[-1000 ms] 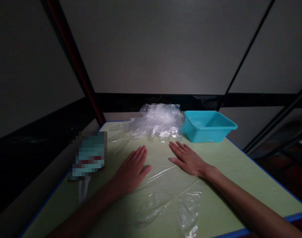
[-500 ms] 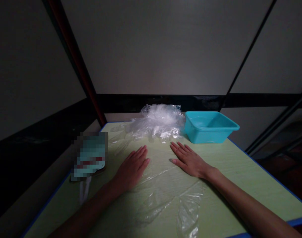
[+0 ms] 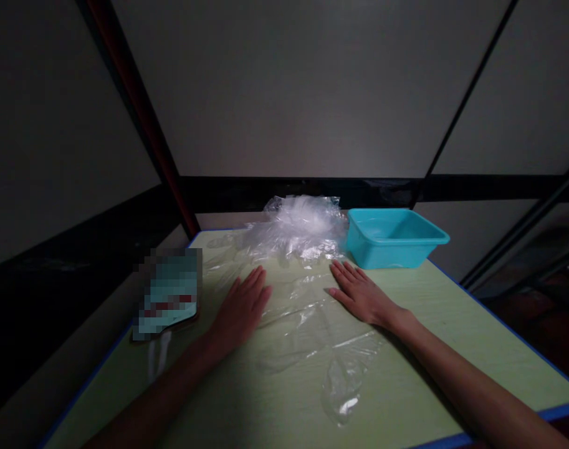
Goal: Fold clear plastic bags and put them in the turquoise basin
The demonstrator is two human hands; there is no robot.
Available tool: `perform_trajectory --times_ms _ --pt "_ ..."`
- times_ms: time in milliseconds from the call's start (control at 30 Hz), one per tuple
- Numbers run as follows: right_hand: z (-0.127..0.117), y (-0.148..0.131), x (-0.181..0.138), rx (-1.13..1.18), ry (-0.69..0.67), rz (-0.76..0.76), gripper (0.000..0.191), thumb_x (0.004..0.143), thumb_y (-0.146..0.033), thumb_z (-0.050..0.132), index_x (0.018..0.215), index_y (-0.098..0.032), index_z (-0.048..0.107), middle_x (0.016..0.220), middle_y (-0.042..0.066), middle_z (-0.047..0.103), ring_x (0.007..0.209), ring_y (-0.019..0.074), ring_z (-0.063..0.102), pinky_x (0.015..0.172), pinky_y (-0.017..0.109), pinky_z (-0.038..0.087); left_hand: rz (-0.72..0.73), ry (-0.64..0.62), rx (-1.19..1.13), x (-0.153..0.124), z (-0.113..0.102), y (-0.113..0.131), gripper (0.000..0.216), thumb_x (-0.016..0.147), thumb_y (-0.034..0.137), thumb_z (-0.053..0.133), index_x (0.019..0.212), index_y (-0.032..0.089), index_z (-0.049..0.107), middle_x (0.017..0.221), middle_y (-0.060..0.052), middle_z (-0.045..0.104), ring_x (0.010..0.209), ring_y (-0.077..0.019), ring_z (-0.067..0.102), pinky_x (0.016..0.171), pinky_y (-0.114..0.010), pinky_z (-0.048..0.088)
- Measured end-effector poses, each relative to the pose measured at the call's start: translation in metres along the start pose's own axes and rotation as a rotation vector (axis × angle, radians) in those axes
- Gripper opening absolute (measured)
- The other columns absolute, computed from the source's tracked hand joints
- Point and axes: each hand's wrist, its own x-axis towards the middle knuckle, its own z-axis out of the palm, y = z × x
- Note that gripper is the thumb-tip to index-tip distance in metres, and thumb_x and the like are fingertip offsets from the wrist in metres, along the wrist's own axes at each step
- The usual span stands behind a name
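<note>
A thin clear plastic bag [image 3: 307, 330] lies spread and wrinkled over the middle of the table, its crumpled lower end toward me. My left hand [image 3: 241, 305] rests palm down at the bag's left side, fingers stretched out. On the other side, my right hand [image 3: 361, 293] lies flat by the bag's right edge, with its fingers extended and thumb apart. Neither hand grips anything. Just beyond the fingertips sits a heap of crumpled clear plastic bags [image 3: 298, 227].
A turquoise plastic basin [image 3: 394, 252] stands at the back right of the pale green table [image 3: 434, 368], which has blue edging. At the left edge lies a pixelated flat object [image 3: 172, 296] with two white strips below it. Wall panels rise behind.
Both hands have slid slightly forward and apart, the left one leftward and the right one rightward. The bag's near end has shifted away from me, and wrinkles show between the hands.
</note>
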Motion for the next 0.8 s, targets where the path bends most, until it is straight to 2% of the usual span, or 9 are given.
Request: perform_trajectory --times_ms 100,200,267,433,567,800 --pt "-0.006 -0.001 0.0 -0.025 0.036 0.004 0.071 0.085 -0.059 0.015 0.136 -0.009 0.022 0.14 0.01 0.021 0.129 0.0262 0.014 0.104 0.043 0.017 -0.049 0.146 -0.08 0.001 -0.003 0.0 0.056 0.088 0.036 0.012 0.126 0.001 0.035 0.134 -0.015 0.035 0.127 -0.0188 0.026 0.105 -0.04 0.019" --pt "-0.014 -0.008 0.0 -0.043 0.106 -0.023 0.067 0.086 -0.056 0.019 0.136 -0.011 0.022 0.14 0.01 0.022 0.129 0.0246 0.015 0.105 0.044 0.015 0.063 0.26 -0.059 -0.003 -0.006 0.009 0.054 0.088 0.038 0.016 0.126 0.004 0.035 0.134 -0.015 0.036 0.127 -0.0189 0.025 0.105 -0.039 0.018" --pt "-0.018 -0.015 0.0 -0.028 0.129 -0.068 0.065 0.087 -0.053 0.021 0.136 -0.011 0.022 0.14 0.01 0.022 0.129 0.0231 0.015 0.105 0.043 0.015 0.139 0.279 -0.026 -0.006 -0.006 0.018 0.051 0.088 0.036 0.021 0.126 0.005 0.034 0.134 -0.015 0.035 0.127 -0.0196 0.025 0.105 -0.04 0.02" --pt "-0.017 -0.037 -0.002 0.056 0.05 -0.223 0.06 0.088 -0.048 0.024 0.136 -0.01 0.022 0.14 0.011 0.021 0.129 0.0217 0.017 0.105 0.04 0.018 0.208 0.178 0.01 -0.011 0.0 0.038 0.05 0.087 0.035 0.032 0.126 0.005 0.034 0.135 -0.016 0.034 0.126 -0.0213 0.028 0.103 -0.039 0.025" --pt "-0.009 -0.05 -0.003 0.09 0.002 -0.315 0.058 0.089 -0.044 0.026 0.135 -0.009 0.022 0.141 0.012 0.02 0.13 0.0211 0.015 0.105 0.04 0.016 0.216 0.121 0.04 -0.012 0.002 0.043 0.05 0.086 0.035 0.034 0.126 0.004 0.036 0.135 -0.016 0.034 0.125 -0.0219 0.029 0.103 -0.039 0.026" --pt "-0.002 -0.067 -0.008 0.119 -0.04 -0.296 0.059 0.09 -0.044 0.023 0.136 -0.006 0.021 0.141 0.013 0.017 0.13 0.0225 0.012 0.106 0.04 0.015 0.214 0.075 0.098 -0.017 0.004 0.045 0.053 0.086 0.036 0.033 0.127 0.003 0.035 0.135 -0.017 0.033 0.126 -0.0222 0.027 0.103 -0.038 0.026"
